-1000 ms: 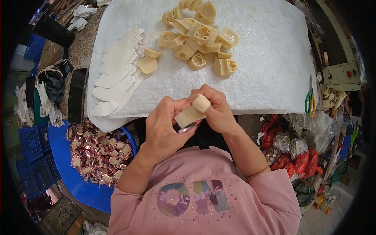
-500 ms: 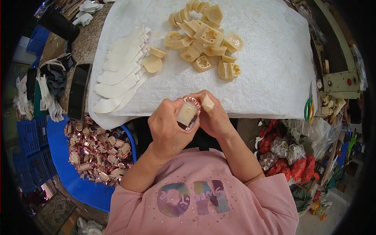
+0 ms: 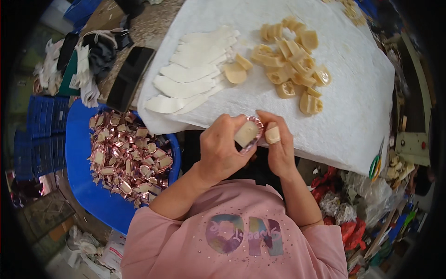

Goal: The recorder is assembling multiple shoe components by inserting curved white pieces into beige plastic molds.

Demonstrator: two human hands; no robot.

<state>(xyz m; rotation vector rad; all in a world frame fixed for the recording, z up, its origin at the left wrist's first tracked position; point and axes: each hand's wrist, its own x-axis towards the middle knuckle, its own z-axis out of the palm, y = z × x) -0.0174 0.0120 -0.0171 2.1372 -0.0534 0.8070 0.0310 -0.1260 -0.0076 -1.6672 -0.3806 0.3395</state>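
Observation:
My left hand (image 3: 221, 146) is closed around a shiny rose-pink metallic piece (image 3: 256, 122) with a scalloped rim. A cream pad (image 3: 246, 134) fills its oval face, which is turned up. My right hand (image 3: 280, 153) is at the piece's right side, fingers curled, the index finger against the rim. On the right thumb sits a beige cap or wrap (image 3: 272, 135); its exact kind is unclear. Both hands are held just off the near edge of the white-covered table (image 3: 344, 125), above my lap. The fingers hide the underside of the piece.
White curved strips (image 3: 186, 86) lie overlapped on the table, beside a heap of beige molded pieces (image 3: 295, 60). A blue tub (image 3: 88, 186) at left holds many pink metallic pieces (image 3: 125, 158). A black phone (image 3: 131, 76) and scissors (image 3: 375, 165) lie near the edges. Plastic bags (image 3: 367, 195) fill the right.
The whole view has shifted, so the table and tub appear farther right. My hands still hold the pink piece; the right thumb now shows more upright beside it.

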